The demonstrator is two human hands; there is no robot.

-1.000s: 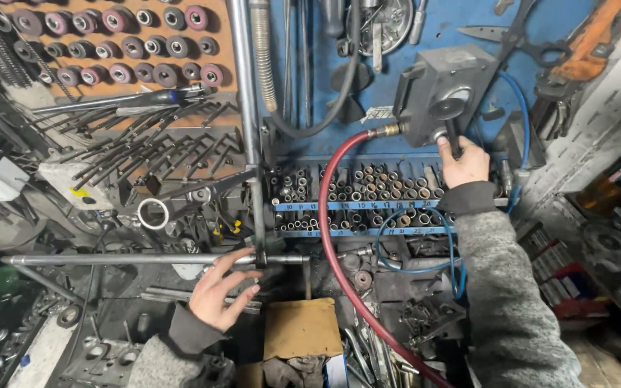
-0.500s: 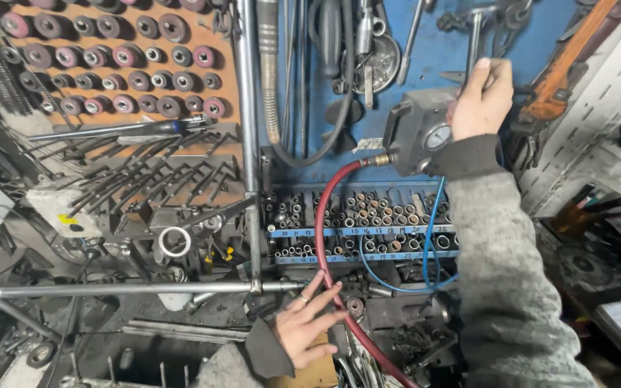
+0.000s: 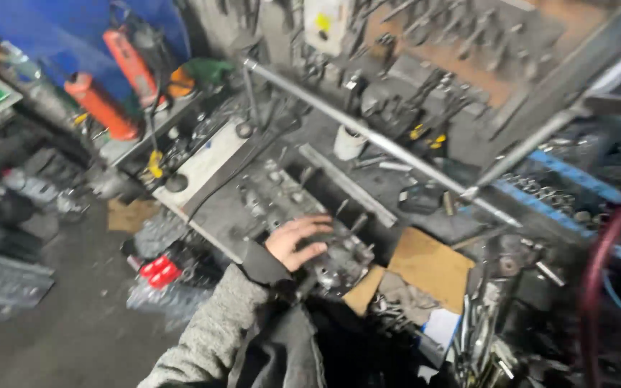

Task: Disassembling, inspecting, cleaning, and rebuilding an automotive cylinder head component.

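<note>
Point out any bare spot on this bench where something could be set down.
Little is free. The flat cardboard sheet, right of the left hand, is bare on top. A grey strip of bench between the white panel and the metal engine part looks open. Everywhere else, tools and parts crowd.

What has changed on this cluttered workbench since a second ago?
The right hand, which held a grey air tool up at the blue tool wall, is now out of view. The left hand has left the long steel bar and rests on a greasy metal engine part lower on the bench. The view swung left. The bar, red hose and cardboard stayed put.
</note>
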